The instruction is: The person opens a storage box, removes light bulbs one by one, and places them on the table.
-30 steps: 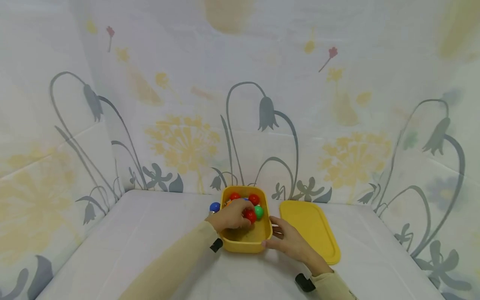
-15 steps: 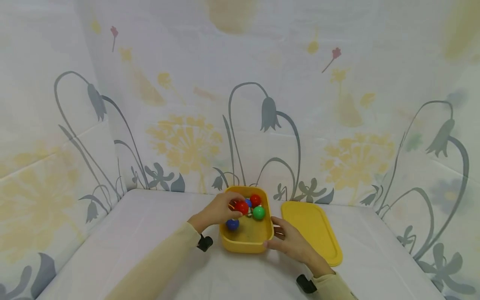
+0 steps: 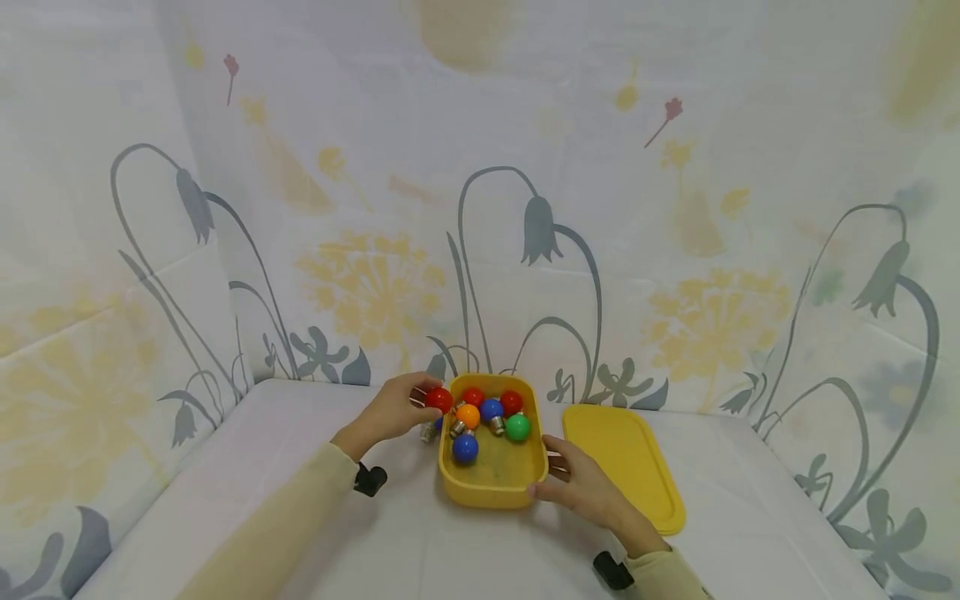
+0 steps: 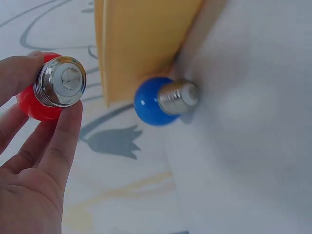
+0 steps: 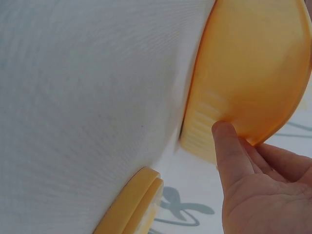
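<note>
A red light bulb (image 4: 41, 105) with a silver screw base is pinched between the thumb and fingertips of my left hand (image 3: 397, 408), just left of the yellow plastic container (image 3: 491, 497). My right hand (image 3: 581, 487) holds the container's near right corner, thumb on the front and fingers on the side. Inside lie an orange bulb (image 3: 468, 416), two blue bulbs, one nearer the front (image 3: 465, 449), two red bulbs at the back and a green bulb (image 3: 517, 427). Another blue bulb (image 4: 153, 102) lies outside against the container's left wall, mostly hidden by the left hand in the head view.
A yellow lid (image 3: 630, 471) lies flat on the white-covered table (image 3: 420, 550), to the right of the container. Behind the table hangs a white cloth (image 3: 375, 167) with printed flowers.
My left hand has lifted the red bulb out of the container and carried it left past the rim. The orange and blue bulbs inside are uncovered. My right hand stays at the corner.
</note>
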Demonstrator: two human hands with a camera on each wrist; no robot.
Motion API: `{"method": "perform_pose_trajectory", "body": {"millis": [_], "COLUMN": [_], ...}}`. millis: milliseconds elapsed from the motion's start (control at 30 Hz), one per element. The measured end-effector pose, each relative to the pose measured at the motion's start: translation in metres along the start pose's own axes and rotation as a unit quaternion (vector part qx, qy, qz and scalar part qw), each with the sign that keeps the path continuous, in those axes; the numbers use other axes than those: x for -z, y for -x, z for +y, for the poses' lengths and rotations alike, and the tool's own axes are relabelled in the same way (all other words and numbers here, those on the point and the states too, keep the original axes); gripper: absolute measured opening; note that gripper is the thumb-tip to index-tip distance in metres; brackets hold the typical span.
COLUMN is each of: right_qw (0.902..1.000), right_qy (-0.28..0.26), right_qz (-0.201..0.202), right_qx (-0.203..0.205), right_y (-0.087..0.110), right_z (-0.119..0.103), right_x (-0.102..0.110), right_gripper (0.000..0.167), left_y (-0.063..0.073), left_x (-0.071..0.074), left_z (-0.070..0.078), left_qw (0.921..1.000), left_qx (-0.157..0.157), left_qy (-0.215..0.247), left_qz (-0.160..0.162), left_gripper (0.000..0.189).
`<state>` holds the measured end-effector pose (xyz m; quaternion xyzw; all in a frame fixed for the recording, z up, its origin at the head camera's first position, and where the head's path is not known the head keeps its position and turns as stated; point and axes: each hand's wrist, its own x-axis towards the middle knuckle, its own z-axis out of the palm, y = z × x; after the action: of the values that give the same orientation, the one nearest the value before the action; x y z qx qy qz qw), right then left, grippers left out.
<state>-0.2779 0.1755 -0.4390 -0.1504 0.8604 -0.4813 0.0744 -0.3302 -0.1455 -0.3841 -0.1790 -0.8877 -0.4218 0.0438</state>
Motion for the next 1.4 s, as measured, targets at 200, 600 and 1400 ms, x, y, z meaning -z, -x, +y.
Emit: {"method": "perform_pose_trajectory", "body": {"millis": [200,600,1400], "right_qw": [1.0,1.0,1.0], "right_qy": [-0.003,0.005,-0.001], "right_qz": [0.001,-0.005,-0.001], "right_qx": [-0.001,0.0,-0.002], "right_y": [0.001,-0.001,0.0], "right_z": [-0.002,0.003,0.0], "right_x": [0.001,0.0,0.0], "right_gripper": [0.087,0.087,0.086], "left_y": [0.002,0.003,-0.003], "left_x": [0.008,0.005,-0.006], "left_z": [-0.02,-0.056,-0.074], "left_qw": [0.999,0.9925,0.9868], "left_qx": [0.04,0.115,0.159], "left_qy": [-0.003,-0.004,-0.023], "left_qz": [0.02,0.041,0.022], "left_gripper": [0.04,0.042,0.041]}}
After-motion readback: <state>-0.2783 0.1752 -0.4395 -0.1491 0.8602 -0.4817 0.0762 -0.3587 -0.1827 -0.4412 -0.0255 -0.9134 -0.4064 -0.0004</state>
